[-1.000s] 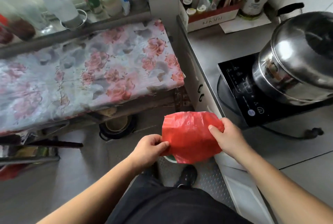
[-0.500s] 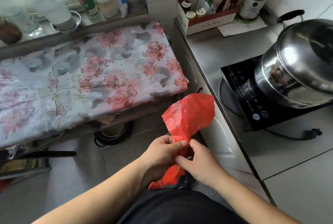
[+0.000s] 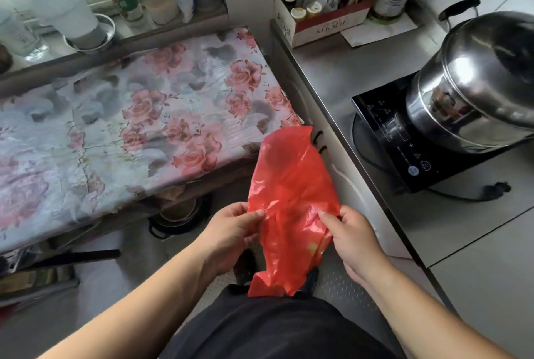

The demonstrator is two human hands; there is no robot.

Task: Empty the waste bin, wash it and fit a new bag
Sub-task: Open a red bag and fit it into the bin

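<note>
A person standing in a narrow kitchen holds a thin, crumpled red plastic bag (image 3: 291, 202) in front of the body, above the grey floor (image 3: 86, 295). The left hand (image 3: 231, 231) pinches the bag's left edge between thumb and fingers, while the right hand (image 3: 351, 235) pinches the right edge in the same way, the two hands apart with the film spread between them. The upper part of the bag rises toward the corner of a low table covered in a rose-patterned cloth (image 3: 138, 127); its lower end hangs down to the person's dark clothing (image 3: 274, 327). To the right, a grey worktop (image 3: 332, 69) carries a black induction hob (image 3: 404, 150) with a large lidded stainless-steel pot (image 3: 479, 81) on it, and a red-and-white cardboard box of bottles and packets (image 3: 323, 17) at the back by the tiled wall. A round dark pan (image 3: 176, 214) sits on the floor under the table's edge. Jars and bottles line the ledge behind the table
</note>
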